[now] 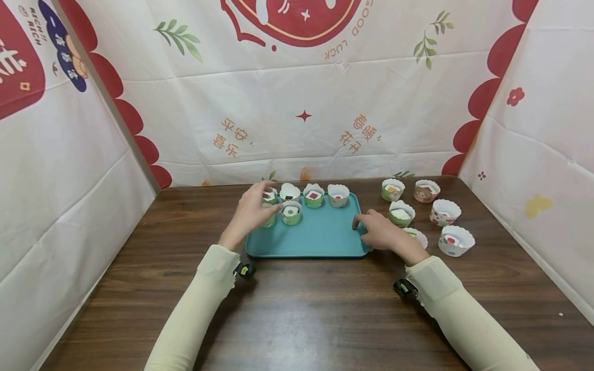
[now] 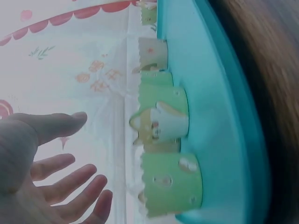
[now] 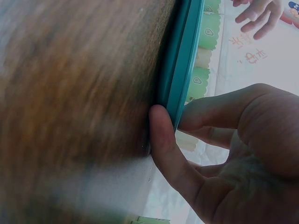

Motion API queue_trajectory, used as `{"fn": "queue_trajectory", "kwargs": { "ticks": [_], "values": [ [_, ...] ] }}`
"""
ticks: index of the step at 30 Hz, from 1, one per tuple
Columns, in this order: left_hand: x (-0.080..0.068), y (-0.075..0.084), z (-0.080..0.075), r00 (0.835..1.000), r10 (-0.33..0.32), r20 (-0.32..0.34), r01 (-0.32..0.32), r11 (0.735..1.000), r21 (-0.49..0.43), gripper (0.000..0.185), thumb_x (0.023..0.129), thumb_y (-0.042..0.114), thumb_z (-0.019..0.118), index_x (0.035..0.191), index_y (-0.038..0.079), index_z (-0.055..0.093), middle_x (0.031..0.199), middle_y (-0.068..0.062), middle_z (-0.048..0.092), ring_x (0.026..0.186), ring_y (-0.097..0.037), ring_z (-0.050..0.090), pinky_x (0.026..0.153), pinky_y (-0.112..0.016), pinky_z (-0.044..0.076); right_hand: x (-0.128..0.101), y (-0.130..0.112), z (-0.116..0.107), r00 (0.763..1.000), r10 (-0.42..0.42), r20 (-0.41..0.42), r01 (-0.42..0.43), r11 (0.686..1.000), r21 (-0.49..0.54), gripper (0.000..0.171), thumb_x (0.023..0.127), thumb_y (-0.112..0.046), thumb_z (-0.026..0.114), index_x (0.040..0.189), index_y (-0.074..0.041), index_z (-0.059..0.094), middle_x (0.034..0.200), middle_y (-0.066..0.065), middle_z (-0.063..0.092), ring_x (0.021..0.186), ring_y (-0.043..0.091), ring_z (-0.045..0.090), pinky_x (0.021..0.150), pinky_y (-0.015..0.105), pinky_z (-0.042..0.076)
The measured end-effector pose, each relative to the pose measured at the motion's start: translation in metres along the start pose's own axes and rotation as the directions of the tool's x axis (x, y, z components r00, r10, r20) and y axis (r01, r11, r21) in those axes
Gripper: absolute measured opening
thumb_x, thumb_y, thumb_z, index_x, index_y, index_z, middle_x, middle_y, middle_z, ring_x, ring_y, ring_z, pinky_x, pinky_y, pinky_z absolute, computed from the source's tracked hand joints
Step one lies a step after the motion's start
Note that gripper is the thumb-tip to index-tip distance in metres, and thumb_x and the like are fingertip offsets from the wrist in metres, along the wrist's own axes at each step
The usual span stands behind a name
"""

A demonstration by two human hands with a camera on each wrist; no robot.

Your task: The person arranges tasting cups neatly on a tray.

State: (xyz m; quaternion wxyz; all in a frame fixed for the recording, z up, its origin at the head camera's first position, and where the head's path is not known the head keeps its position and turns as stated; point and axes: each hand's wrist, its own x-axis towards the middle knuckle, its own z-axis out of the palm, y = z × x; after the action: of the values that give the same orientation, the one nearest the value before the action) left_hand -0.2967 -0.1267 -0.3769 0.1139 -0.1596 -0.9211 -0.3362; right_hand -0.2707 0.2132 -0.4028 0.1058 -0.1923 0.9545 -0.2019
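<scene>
A teal tray lies on the table with several paper cupcake cups along its back and left side. My right hand pinches the tray's right rim, thumb and fingers on either side of it in the right wrist view. Over the tray's left end, my left hand is spread and holds nothing, partly hiding the cups there. Just right of it stands a green cup with a white ring-shaped piece inside. In the left wrist view, a green cup with a dog picture sits apart from the fingers.
Right of the tray, several more filled paper cups stand on the wooden table, including a white cup and a green cup. One patterned cup is partly behind my right hand. A printed white cloth hangs behind the table.
</scene>
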Motion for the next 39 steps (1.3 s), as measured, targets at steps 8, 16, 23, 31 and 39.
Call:
{"fn": "queue_trajectory", "kwargs": {
  "ticks": [8, 16, 23, 31, 39],
  "values": [
    [-0.012, -0.016, -0.018, 0.998, -0.056, 0.021, 0.056, 0.998, 0.026, 0.072, 0.085, 0.021, 0.085, 0.147, 0.007, 0.051, 0.138, -0.019, 0.061, 0.127, -0.038, 0.058, 0.105, -0.057, 0.049, -0.004, 0.001, -0.002, 1.000, 0.010, -0.001, -0.010, 1.000, 0.000, 0.035, 0.091, 0.005, 0.055, 0.124, 0.004, 0.063, 0.115, 0.028, 0.053, 0.074, 0.024, 0.055, 0.055, 0.028, 0.053],
    [-0.024, -0.045, -0.029, 0.982, -0.159, 0.100, 0.153, 0.986, 0.064, 0.080, 0.084, 0.022, 0.085, 0.150, 0.001, 0.045, 0.143, -0.024, 0.057, 0.127, -0.042, 0.057, 0.106, -0.059, 0.047, -0.003, 0.003, 0.000, 1.000, -0.005, -0.006, 0.006, 1.000, 0.010, 0.034, 0.091, 0.005, 0.054, 0.124, 0.005, 0.063, 0.114, 0.029, 0.052, 0.072, 0.023, 0.055, 0.054, 0.028, 0.054],
    [-0.028, -0.057, -0.026, 0.935, -0.267, 0.232, 0.268, 0.963, 0.024, 0.082, 0.087, 0.023, 0.082, 0.154, -0.001, 0.039, 0.141, -0.025, 0.059, 0.104, -0.036, 0.071, 0.092, -0.048, 0.060, -0.002, 0.001, 0.001, 1.000, -0.008, -0.003, 0.008, 1.000, 0.004, 0.034, 0.091, 0.005, 0.055, 0.123, 0.004, 0.063, 0.114, 0.028, 0.053, 0.074, 0.023, 0.055, 0.054, 0.028, 0.054],
    [-0.030, -0.061, -0.020, 0.890, -0.323, 0.321, 0.374, 0.921, -0.108, 0.074, 0.088, 0.006, 0.079, 0.152, -0.001, 0.043, 0.139, -0.026, 0.056, 0.101, -0.033, 0.070, 0.065, -0.033, 0.065, 0.000, -0.002, -0.001, 1.000, -0.005, 0.000, 0.005, 1.000, -0.003, 0.033, 0.092, 0.005, 0.054, 0.123, 0.003, 0.063, 0.114, 0.028, 0.053, 0.077, 0.025, 0.054, 0.055, 0.029, 0.054],
    [-0.029, -0.064, -0.013, 0.874, -0.340, 0.347, 0.398, 0.911, -0.111, 0.069, 0.090, -0.001, 0.072, 0.152, -0.004, 0.044, 0.131, -0.027, 0.059, 0.094, -0.030, 0.070, 0.062, -0.034, 0.065, 0.001, -0.002, 0.000, 1.000, 0.003, -0.007, -0.003, 1.000, -0.007, 0.034, 0.091, 0.006, 0.054, 0.123, 0.002, 0.064, 0.113, 0.027, 0.054, 0.080, 0.025, 0.053, 0.055, 0.028, 0.054]
  ]
}}
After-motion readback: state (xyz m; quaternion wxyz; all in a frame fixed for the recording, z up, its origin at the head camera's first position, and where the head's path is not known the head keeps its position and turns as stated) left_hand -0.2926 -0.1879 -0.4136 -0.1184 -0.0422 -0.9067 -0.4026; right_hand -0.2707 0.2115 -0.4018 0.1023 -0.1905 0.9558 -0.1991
